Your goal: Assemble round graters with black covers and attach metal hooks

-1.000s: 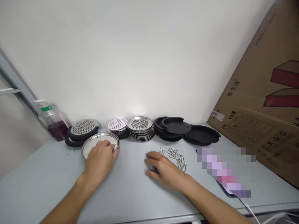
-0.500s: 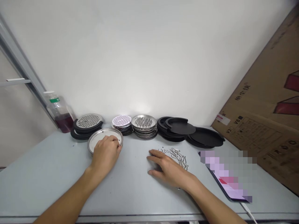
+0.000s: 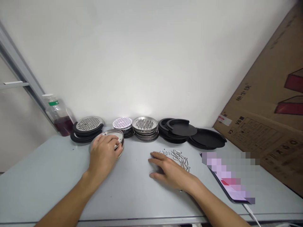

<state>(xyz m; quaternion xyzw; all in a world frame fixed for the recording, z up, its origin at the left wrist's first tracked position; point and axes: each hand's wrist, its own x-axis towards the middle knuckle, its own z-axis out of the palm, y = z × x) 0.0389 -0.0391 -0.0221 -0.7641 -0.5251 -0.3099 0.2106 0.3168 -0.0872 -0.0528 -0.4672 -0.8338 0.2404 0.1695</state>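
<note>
My left hand (image 3: 104, 150) is curled over a shallow round metal dish (image 3: 119, 135) with a raised rim, gripping it by the edge at the left of the table. More metal shows beneath the dish, and the hand hides much of both. My right hand (image 3: 165, 168) lies on the table, palm down with fingers apart, and holds nothing. Close beyond its fingers and knuckles are several small wire rings (image 3: 165, 153) and a loose cluster of metal wire hooks (image 3: 180, 159), partly hidden by the hand.
Along the wall stand perforated discs in black holders (image 3: 89, 124), a stack with a perforated disc on top (image 3: 122, 123), round metal grater plates (image 3: 145, 125) and black round trays (image 3: 183, 128). A bottle of dark red liquid (image 3: 63, 125), a phone (image 3: 233, 186) and a cardboard box (image 3: 265, 126) flank these.
My left hand has shifted slightly left over the metal dish, its fingers now further across it, and more of the metal below shows. My right hand stays where it was.
</note>
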